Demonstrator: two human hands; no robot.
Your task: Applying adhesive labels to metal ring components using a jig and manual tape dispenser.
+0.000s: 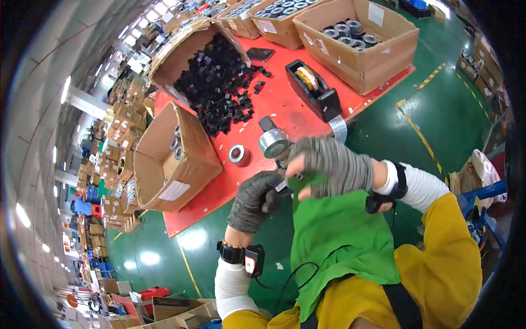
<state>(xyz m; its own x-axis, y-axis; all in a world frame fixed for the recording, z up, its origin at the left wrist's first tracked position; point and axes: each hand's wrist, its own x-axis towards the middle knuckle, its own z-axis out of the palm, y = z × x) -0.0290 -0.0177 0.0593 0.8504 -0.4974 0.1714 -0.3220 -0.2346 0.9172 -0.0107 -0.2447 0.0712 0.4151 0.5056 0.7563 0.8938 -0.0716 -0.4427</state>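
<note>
My left hand (pixel 253 202), in a grey glove, is closed around a small black plastic piece (pixel 282 187) at the table's near edge. Just right of it hovers my right hand (pixel 337 167), also gloved, with bare thumb and fingertip apart and nothing visible between them. Beyond both hands, a silver ring-shaped roll (pixel 272 143) sits on a small dark fixture (pixel 267 123), partly hidden by my right hand. A second silver roll (pixel 239 155) with a reddish core lies on the red table (pixel 219 189) to the left.
A black tape dispenser (pixel 313 90) stands at the right, a label strip (pixel 338 129) trailing from it. Loose black plastic clips (pixel 211 82) spill from a tipped carton (pixel 159 68). Cartons holding silver rolls stand left (pixel 189 181) and far right (pixel 356 68). A green apron (pixel 339 236) hangs below my hands.
</note>
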